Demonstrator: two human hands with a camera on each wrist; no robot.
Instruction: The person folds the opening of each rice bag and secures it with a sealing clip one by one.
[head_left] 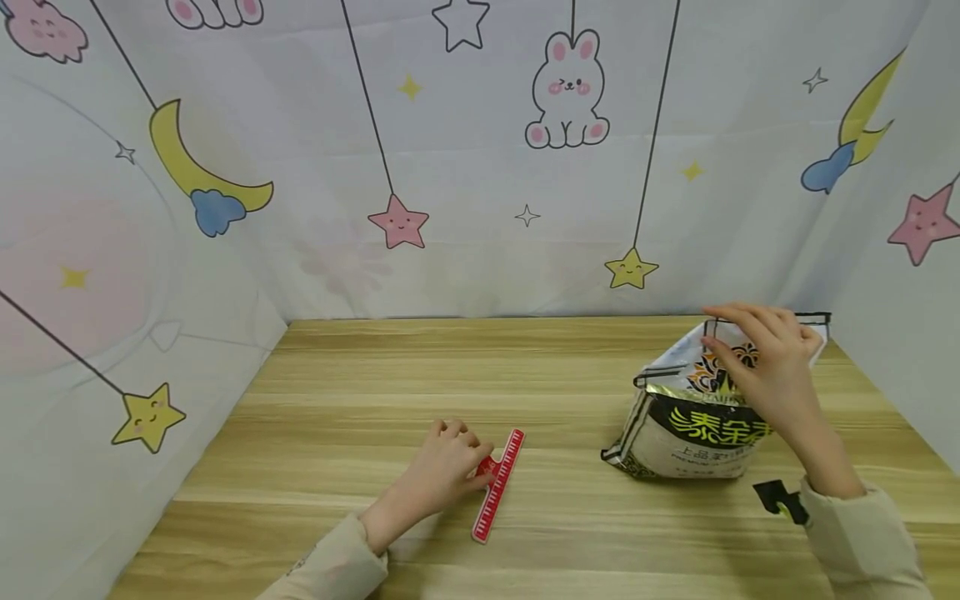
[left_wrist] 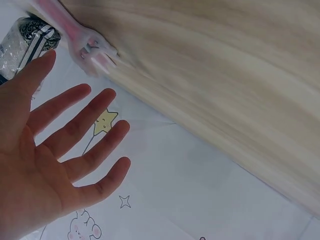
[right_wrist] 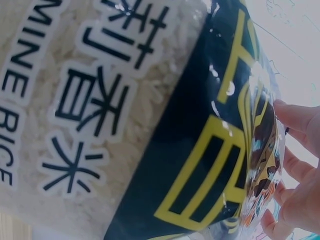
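Observation:
Thumb and fingers of the left hand [head_left: 448, 467] are round the handle of a red clip [head_left: 501, 487] with white piano-key marks, low over the wooden table. The left wrist view differs: a hand [left_wrist: 65, 150] has its fingers spread, with no clip seen in it. At the right, the right hand [head_left: 772, 367] grips the top of a rice bag [head_left: 697, 446], which stands upright with its upper part slanted back. In the right wrist view the bag [right_wrist: 140, 115] fills most of the picture, and fingertips of the right hand [right_wrist: 300, 185] touch its upper part.
A small black and yellow piece [head_left: 782, 502] lies beside the right sleeve. A printed white cloth [head_left: 480, 167] with stars, moons and rabbits rises behind the table [head_left: 360, 392] and along both sides. The left wrist view also shows a blurred second hand [left_wrist: 92, 52] near the table edge.

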